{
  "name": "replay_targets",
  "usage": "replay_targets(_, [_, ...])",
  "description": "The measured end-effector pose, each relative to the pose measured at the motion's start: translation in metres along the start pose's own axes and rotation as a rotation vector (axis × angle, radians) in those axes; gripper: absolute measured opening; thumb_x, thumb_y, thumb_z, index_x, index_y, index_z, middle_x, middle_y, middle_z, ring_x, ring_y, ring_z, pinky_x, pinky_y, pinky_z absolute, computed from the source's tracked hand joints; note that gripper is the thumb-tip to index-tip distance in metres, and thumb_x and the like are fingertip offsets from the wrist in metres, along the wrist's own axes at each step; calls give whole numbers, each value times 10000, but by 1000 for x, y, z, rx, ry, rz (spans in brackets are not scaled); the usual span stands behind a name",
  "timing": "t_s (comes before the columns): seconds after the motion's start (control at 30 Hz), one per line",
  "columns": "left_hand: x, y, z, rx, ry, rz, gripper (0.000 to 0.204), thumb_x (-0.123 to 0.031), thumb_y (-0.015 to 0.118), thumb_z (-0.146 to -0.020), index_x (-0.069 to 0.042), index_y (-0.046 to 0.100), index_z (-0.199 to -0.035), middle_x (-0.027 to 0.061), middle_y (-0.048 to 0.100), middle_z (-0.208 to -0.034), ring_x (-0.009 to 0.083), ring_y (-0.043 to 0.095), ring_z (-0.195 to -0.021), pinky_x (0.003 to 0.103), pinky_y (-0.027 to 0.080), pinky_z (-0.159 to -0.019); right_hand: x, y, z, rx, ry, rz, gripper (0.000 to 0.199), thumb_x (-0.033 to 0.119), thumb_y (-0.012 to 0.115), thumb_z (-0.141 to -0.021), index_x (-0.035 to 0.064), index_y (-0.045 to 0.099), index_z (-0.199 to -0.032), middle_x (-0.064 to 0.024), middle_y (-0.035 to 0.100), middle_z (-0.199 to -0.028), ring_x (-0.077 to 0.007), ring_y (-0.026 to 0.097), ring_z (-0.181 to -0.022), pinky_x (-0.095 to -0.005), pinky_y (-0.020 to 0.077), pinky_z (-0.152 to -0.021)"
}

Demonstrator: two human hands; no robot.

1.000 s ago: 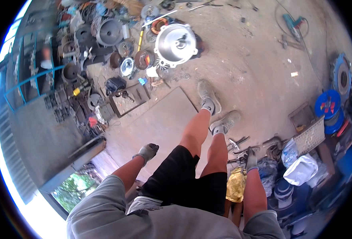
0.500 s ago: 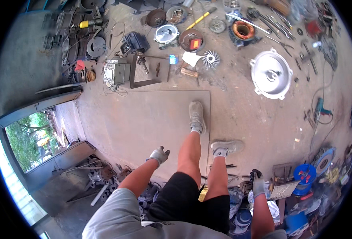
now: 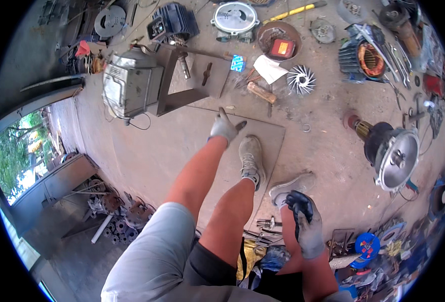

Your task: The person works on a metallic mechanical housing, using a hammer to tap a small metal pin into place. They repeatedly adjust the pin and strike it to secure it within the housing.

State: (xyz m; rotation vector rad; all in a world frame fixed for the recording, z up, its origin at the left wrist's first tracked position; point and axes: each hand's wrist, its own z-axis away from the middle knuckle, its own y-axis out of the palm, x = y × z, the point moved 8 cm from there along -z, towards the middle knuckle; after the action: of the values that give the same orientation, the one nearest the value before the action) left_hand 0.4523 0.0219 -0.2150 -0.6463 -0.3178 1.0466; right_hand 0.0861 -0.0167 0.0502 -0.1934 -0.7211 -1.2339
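My left hand (image 3: 225,127), in a pale glove with dark fingertips, reaches forward over the flat floor sheet (image 3: 172,146). Its fingers are stretched out and nothing is in them. Nearest to it are an angled steel frame (image 3: 169,104) and a wooden-handled hammer (image 3: 261,92). Close to my right leg is my right hand (image 3: 307,224), in a grey glove with black fingers. Those fingers are curled in, and no held thing shows. A motor rotor with a silver end cover (image 3: 397,158) stands on the floor to the right, apart from both hands.
A grey metal machine (image 3: 132,80) stands by the frame. Farther back are a motor housing (image 3: 174,24), a brown bowl (image 3: 265,35), a finned fan wheel (image 3: 301,80) and a stator with copper windings (image 3: 363,58). A blue cable reel (image 3: 367,245) sits at lower right.
My view has moved forward, so the floor parts look closer. My left hand has reached forward over the sheet. My right hand has come inward beside my right leg, still curled.
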Motion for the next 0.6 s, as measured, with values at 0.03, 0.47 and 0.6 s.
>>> replay_targets(0.03, [0,-2,-20,-37,7,-6,1297,-696,750,-866,71,78,-1666,365,316,-1645,477,437,-1483,466,424,-1207,-12,2,-18,-7,8,-28,438,-90,469,-1015,-46,557,-1441,-134,681,-1318,-208,641,-1244,-329,462,-1125])
replay_targets(0.47, [-93,-47,-184,-687,349,85,932,-463,859,-821,-89,444,-1567,222,491,-1546,432,487,-1379,515,383,-1180,56,-80,-143,3,-94,537,464,-30,647,-930,-63,596,-1390,-183,644,-1340,-262,636,-1239,-372,489,-1067])
replay_targets(0.6, [-100,-45,-202,-711,394,-56,823,-426,845,-826,-211,514,-1549,184,519,-1517,415,518,-1335,526,386,-1157,58,-97,-161,-23,-139,688,493,53,713,-919,-54,601,-1387,-190,655,-1331,-283,645,-1230,-378,509,-1042])
